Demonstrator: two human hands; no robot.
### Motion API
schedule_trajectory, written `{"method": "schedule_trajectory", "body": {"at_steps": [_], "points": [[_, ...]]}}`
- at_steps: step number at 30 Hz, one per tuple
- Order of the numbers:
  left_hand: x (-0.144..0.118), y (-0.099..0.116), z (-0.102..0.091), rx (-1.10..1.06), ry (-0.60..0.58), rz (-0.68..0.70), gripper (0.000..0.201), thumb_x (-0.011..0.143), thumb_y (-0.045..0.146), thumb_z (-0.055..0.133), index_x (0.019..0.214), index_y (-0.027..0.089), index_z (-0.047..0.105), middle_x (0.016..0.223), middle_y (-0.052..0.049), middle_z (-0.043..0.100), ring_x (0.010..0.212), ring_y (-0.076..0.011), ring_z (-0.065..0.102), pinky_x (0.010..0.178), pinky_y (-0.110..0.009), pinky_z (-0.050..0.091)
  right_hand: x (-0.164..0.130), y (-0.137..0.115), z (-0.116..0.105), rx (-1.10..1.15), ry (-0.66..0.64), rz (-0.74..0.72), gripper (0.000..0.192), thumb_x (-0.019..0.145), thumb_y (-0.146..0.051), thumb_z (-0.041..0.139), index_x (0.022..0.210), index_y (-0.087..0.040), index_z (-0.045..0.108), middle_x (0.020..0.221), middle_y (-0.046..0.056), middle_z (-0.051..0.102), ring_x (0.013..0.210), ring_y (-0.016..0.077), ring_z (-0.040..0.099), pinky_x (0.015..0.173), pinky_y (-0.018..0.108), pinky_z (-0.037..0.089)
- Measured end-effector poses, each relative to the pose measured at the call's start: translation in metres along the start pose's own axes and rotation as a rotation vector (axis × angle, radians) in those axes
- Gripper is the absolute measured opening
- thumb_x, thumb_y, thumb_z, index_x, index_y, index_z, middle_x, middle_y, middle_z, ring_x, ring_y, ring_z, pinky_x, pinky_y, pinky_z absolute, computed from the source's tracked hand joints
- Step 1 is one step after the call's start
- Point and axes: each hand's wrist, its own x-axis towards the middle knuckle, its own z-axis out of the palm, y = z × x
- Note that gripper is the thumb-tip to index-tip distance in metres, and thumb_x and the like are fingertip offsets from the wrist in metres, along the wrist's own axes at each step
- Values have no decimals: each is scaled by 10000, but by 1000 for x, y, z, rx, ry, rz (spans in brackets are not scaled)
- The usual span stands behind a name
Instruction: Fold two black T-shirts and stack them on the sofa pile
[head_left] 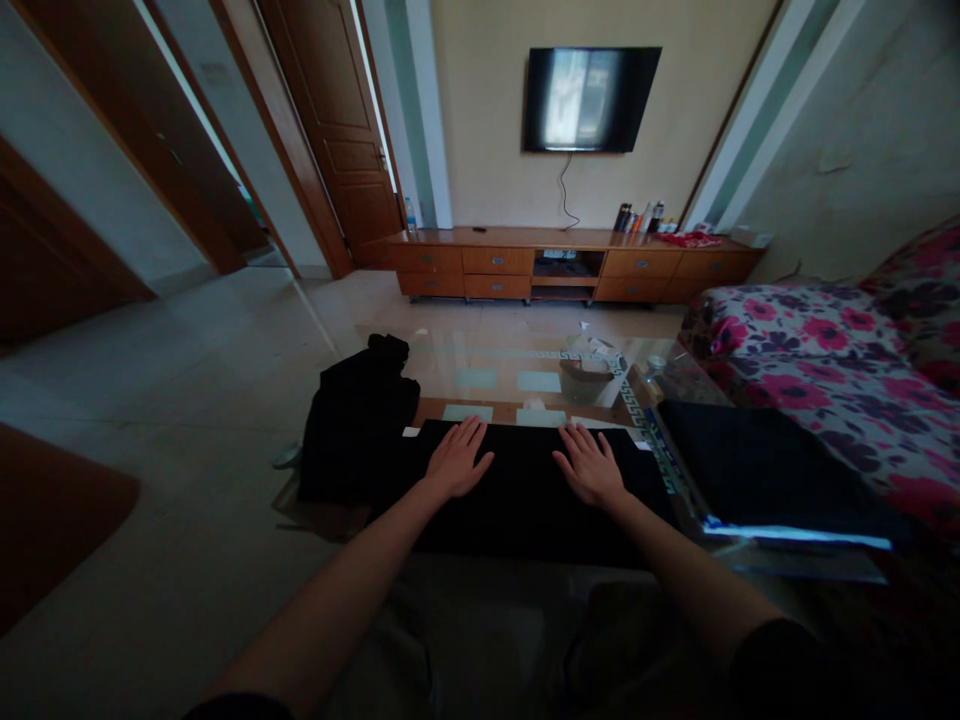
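A black folded garment [525, 510] lies flat across the near part of the glass coffee table [480, 355]; its exact kind cannot be made out. My left hand [455, 460] rests palm down on its left half, near the far edge, fingers stretched out. On the right half lies my right hand [589, 466], also flat with fingers spread. White tags show at both far corners of the cloth. Left of it is a crumpled heap of black cloth [356, 425]. A neat black folded stack [765, 470] sits to the right, with shiny plastic along its near edge.
A sofa with a floral cover [817, 350] stands on the right. Beyond the table, a long wooden TV cabinet [495, 262] carries several bottles [637, 218] below a wall-mounted television [592, 100]. A brown rounded furniture edge [60, 510] juts in at the left.
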Motion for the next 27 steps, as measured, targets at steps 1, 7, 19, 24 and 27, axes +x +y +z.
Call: {"method": "schedule_trajectory", "body": {"at_steps": [1, 7, 19, 24, 27], "points": [[-3, -7, -2, 12, 8, -37, 682, 1001, 565, 331, 1596, 233, 288, 1676, -46, 247, 1566, -235, 122, 1275, -428, 116, -3, 10, -1, -6, 11, 19, 675, 1026, -586, 228, 1601, -245, 324, 1670, 38, 251, 1552, 245, 163, 1257, 478, 93], [-21, -42, -15, 59, 15, -187, 753, 985, 585, 353, 1601, 163, 250, 1678, -110, 222, 1560, -267, 153, 1262, -439, 141, -15, 53, -4, 0, 48, 100, 721, 1020, -576, 237, 1613, -170, 281, 1655, 97, 285, 1527, 248, 244, 1253, 465, 149], [-20, -61, -18, 107, 93, -201, 640, 1018, 488, 332, 1564, 155, 357, 1659, -117, 281, 1535, -264, 245, 1248, -450, 213, -11, 61, -5, -81, 35, 260, 670, 1018, -615, 211, 1586, -288, 355, 1678, 26, 238, 1514, 310, 233, 1211, 526, 212], [-14, -29, -33, 141, 211, -113, 547, 1024, 357, 340, 1529, 169, 435, 1647, -100, 314, 1545, -255, 215, 1270, -461, 144, -8, 36, -21, -167, 129, 295, 631, 1039, -515, 234, 1604, -246, 310, 1705, 38, 113, 1546, 317, 113, 1222, 565, 132], [-22, -4, -32, 93, 119, 56, 555, 1025, 405, 367, 1546, 218, 411, 1657, -64, 300, 1547, -244, 207, 1267, -450, 156, -17, 6, -24, -175, 145, 183, 627, 1037, -530, 249, 1627, -321, 213, 1711, -5, 9, 1550, 341, 61, 1195, 653, 103]]}}
